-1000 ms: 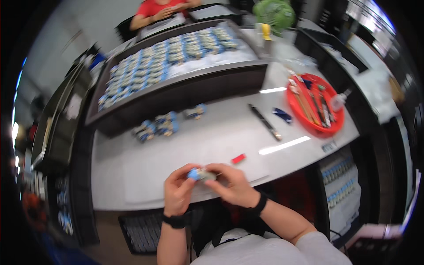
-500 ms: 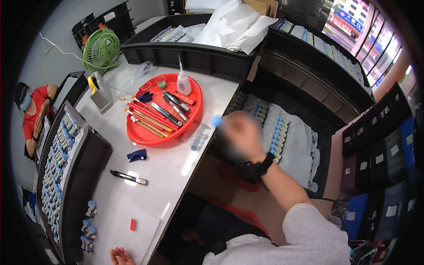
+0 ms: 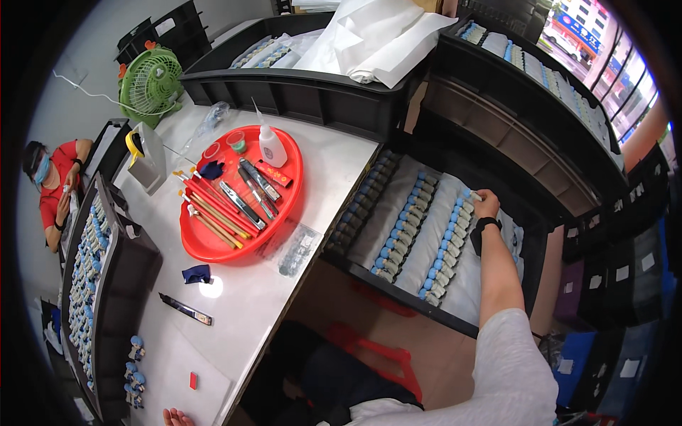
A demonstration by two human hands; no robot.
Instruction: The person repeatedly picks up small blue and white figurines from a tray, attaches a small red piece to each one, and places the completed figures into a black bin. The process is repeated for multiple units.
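My right hand [image 3: 486,204] is stretched into a black crate [image 3: 433,305] at the right. Its fingers are closed on a small blue-topped figurine [image 3: 475,196] at the far end of a row. Similar figurines with blue heads and pale bodies [image 3: 444,257] line up on white cloth in the crate. At the bottom edge my left hand [image 3: 176,417] shows only its fingers, loosely apart on the white table with nothing in them. Near it lie a small red block [image 3: 193,381] and several loose figurines [image 3: 134,376].
A red basin [image 3: 293,206] holds brushes, cutters and a white squeeze bottle [image 3: 271,147]. A utility knife [image 3: 186,310] and a dark blue cloth [image 3: 197,274] lie nearby. A tilted crate of figurines [image 3: 121,284] stands left, a green fan [image 3: 151,82] behind. Someone in red [image 3: 60,181] sits at far left.
My right hand has moved from beside the table edge, with a blue-headed figurine, rightward and away to the far end of a crate row. My view has shifted rightward. My left hand stays low.
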